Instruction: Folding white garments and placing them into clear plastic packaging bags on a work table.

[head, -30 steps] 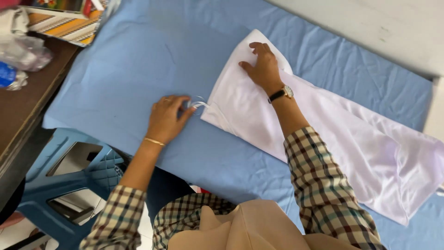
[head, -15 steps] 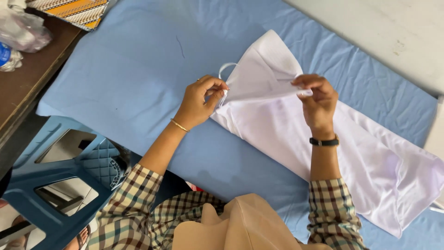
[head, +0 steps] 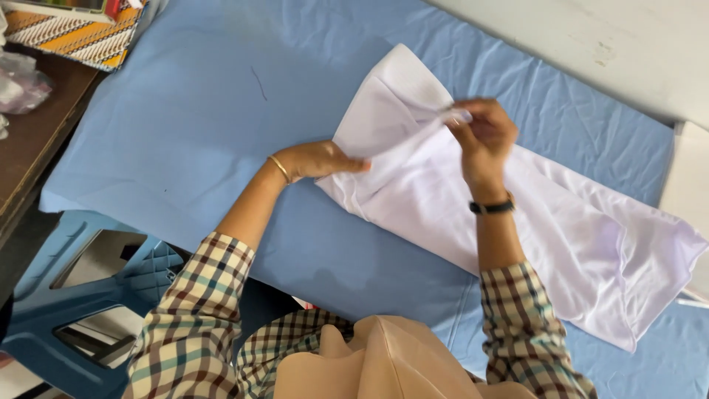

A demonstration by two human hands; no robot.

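Head view: looks down over a checked-sleeved person at a padded worktop.
Worktop (head: 192, 125): covered in smooth light-blue cloth, filling most of the frame; pale wall surface beyond its far edge.
White fabric (head: 517, 222): long, glossy, lying diagonally on the blue cover from upper centre down to the lower right; far end folded into a neat panel, near end loose and rumpled.
Blue plastic stool (head: 66, 295): below the worktop's near-left edge, cut-out openings in its top; nothing discernible inside them.
Brown side table (head: 37, 125): at far left, carrying a patterned orange-and-white item (head: 81, 33) and crumpled clear plastic (head: 18, 85); contents of the plastic too blurred to tell.
Left hand (head: 321, 159): flat on the worktop, fingers extended and pressed against the folded edge of the white fabric; thin gold bangle (head: 279, 168) at the wrist.
Right hand (head: 484, 133): raised above the fabric, grip pressed together, thumb and fingertips pinching a lifted corner of the white fabric; cloth drawn up taut from the fold.
Black wristwatch (head: 491, 207): on the right wrist, just above the checked cuff.
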